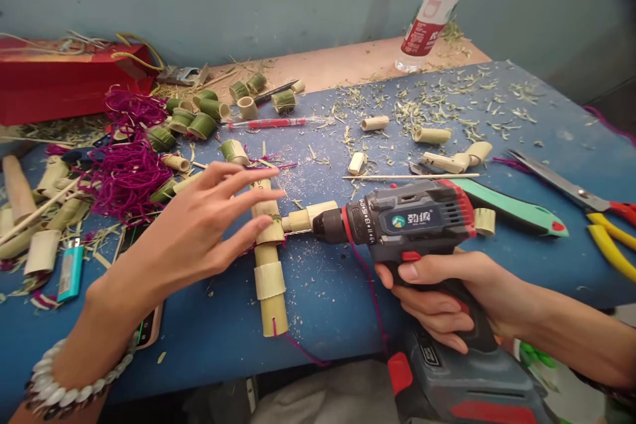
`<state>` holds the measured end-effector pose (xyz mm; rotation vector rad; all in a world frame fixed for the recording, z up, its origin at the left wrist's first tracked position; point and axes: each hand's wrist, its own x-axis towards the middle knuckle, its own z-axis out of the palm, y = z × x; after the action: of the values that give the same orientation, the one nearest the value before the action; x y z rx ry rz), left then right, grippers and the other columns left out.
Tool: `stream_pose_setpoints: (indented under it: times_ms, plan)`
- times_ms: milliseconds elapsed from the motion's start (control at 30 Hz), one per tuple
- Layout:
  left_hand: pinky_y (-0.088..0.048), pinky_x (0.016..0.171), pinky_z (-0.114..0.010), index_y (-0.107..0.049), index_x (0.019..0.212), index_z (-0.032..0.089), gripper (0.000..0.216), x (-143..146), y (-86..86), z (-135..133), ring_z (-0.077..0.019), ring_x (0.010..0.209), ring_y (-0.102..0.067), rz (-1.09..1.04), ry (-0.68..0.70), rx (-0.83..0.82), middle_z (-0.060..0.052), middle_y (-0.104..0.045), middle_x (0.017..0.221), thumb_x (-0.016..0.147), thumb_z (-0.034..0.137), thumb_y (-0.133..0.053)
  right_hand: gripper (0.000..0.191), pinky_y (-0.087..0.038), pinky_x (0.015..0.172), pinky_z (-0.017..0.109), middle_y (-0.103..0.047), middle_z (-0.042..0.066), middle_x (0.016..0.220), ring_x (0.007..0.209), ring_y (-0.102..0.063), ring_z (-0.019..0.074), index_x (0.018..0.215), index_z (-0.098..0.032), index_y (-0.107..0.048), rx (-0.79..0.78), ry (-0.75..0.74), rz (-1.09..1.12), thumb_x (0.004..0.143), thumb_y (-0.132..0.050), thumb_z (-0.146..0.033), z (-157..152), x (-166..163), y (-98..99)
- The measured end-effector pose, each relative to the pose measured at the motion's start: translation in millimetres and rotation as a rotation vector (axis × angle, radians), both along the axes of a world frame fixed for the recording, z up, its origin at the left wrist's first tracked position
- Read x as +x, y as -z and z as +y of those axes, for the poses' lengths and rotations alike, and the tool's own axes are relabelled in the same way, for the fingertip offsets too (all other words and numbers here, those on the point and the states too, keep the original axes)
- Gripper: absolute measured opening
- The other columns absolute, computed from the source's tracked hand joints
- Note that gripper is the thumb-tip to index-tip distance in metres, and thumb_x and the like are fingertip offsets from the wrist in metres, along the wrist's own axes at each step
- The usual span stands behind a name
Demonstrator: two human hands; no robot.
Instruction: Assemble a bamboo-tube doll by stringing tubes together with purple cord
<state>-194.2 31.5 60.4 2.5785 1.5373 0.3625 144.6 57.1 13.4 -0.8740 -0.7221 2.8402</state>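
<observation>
My left hand (193, 238) hovers with its fingers spread, the fingertips resting on a jointed pale bamboo piece (268, 258) lying on the blue worktop (318, 324). My right hand (437, 298) is wrapped around the grip of a grey cordless drill (402, 222) with red trim. A short bamboo tube (304, 217) sits at the drill's chuck, its end against the jointed piece. The contact point is partly hidden by my fingers. A purple thread (370, 291) hangs from near the chuck down past the table's edge.
Green bamboo rings (199, 116) and pale offcuts lie scattered among shavings, beside purple yarn (126, 175). A red bag (64, 79) and plastic bottle (432, 13) stand behind. A green-handled folding saw (511, 205), scissors (556, 179) and a lighter (70, 269) lie around.
</observation>
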Motion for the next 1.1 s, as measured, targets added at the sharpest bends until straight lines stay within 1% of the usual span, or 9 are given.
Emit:
stream_pose_setpoints:
  times_ms: [67, 133, 233, 300, 400, 533, 800, 967, 1100]
  plan:
    - [-0.035, 0.126, -0.057, -0.06, 0.141, 0.028, 0.042, 11.3, -3.6, 12.2, -0.031, 0.146, -0.046, -0.033, -0.046, 0.021, -0.003, -0.056, 0.156, 0.109, 0.043, -0.037, 0.025, -0.049, 0.042, 0.015, -0.041, -0.009, 0.053, 0.039, -0.029, 0.0029, 0.096, -0.016, -0.067, -0.007, -0.017, 0.011, 0.088, -0.074, -0.038, 1.0, 0.3, 0.0]
    - [-0.029, 0.131, -0.055, -0.053, 0.147, 0.026, 0.046, 23.3, -0.2, 26.4, -0.0295, 0.154, -0.038, -0.07, -0.092, 0.011, -0.004, -0.05, 0.161, 0.11, 0.043, -0.03, 0.024, -0.049, 0.043, 0.015, -0.04, -0.009, 0.053, 0.039, -0.03, 0.0031, 0.097, -0.016, -0.066, 0.005, -0.032, 0.011, 0.089, -0.072, -0.038, 2.0, 1.0, -0.3]
    - [-0.023, 0.134, -0.054, -0.043, 0.152, 0.024, 0.049, 34.4, 15.5, 41.5, -0.0271, 0.161, -0.027, -0.054, -0.082, -0.077, -0.006, -0.04, 0.168, 0.111, 0.044, -0.026, 0.024, -0.049, 0.043, 0.015, -0.04, -0.009, 0.053, 0.04, -0.03, 0.0032, 0.097, -0.017, -0.065, 0.014, -0.035, 0.0, 0.09, -0.07, -0.039, 3.1, 1.5, -1.8]
    - [-0.02, 0.134, -0.053, -0.04, 0.154, 0.023, 0.049, 35.7, 26.1, 44.4, -0.025, 0.162, -0.024, -0.029, -0.053, -0.125, -0.007, -0.038, 0.169, 0.111, 0.043, -0.025, 0.025, -0.05, 0.043, 0.016, -0.04, -0.009, 0.053, 0.04, -0.03, 0.0036, 0.096, -0.017, -0.064, 0.001, -0.032, -0.013, 0.088, -0.071, -0.04, 3.6, 1.0, -3.7]
    - [-0.018, 0.135, -0.049, -0.04, 0.154, 0.021, 0.049, 33.5, 32.9, 42.7, -0.0221, 0.161, -0.026, -0.005, -0.044, -0.138, -0.007, -0.04, 0.168, 0.112, 0.039, -0.024, 0.02, -0.05, 0.044, 0.016, -0.041, -0.009, 0.053, 0.041, -0.032, 0.004, 0.095, -0.017, -0.064, -0.024, -0.024, -0.057, 0.088, -0.069, -0.036, 4.3, -0.7, -7.6]
    - [-0.021, 0.134, -0.046, -0.04, 0.154, 0.018, 0.05, 33.0, 31.1, 41.4, -0.0215, 0.159, -0.031, 0.008, -0.031, -0.138, -0.01, -0.043, 0.166, 0.112, 0.038, -0.022, 0.015, -0.05, 0.045, 0.016, -0.041, -0.008, 0.054, 0.042, -0.031, 0.0043, 0.095, -0.017, -0.064, -0.023, -0.016, -0.083, 0.091, -0.064, -0.031, 4.8, -2.2, -11.9]
    - [-0.027, 0.131, -0.045, -0.042, 0.152, 0.018, 0.051, 34.1, 34.0, 41.8, -0.0212, 0.151, -0.041, -0.047, -0.068, -0.122, -0.01, -0.05, 0.159, 0.112, 0.04, -0.02, 0.016, -0.048, 0.044, 0.015, -0.04, -0.008, 0.054, 0.043, -0.03, 0.0051, 0.094, -0.017, -0.063, -0.002, -0.023, -0.117, 0.09, -0.064, -0.033, 4.5, -3.5, -15.9]
    - [-0.029, 0.129, -0.046, -0.041, 0.153, 0.018, 0.052, 35.1, 33.1, 40.7, -0.0237, 0.146, -0.045, -0.049, -0.082, -0.13, -0.01, -0.053, 0.155, 0.112, 0.041, -0.019, 0.02, -0.047, 0.042, 0.015, -0.042, -0.008, 0.052, 0.041, -0.032, 0.0046, 0.093, -0.016, -0.065, -0.019, -0.033, -0.039, 0.089, -0.069, -0.036, 5.5, -3.1, -6.6]
    - [-0.03, 0.128, -0.045, -0.041, 0.153, 0.019, 0.051, 36.0, 32.2, 40.0, -0.023, 0.144, -0.047, -0.051, -0.089, -0.136, -0.01, -0.053, 0.154, 0.112, 0.039, -0.019, 0.024, -0.046, 0.04, 0.015, -0.041, -0.008, 0.049, 0.038, -0.031, 0.0047, 0.083, -0.017, -0.062, -0.044, -0.047, 0.014, 0.085, -0.072, -0.038, 5.9, -3.0, 3.1]
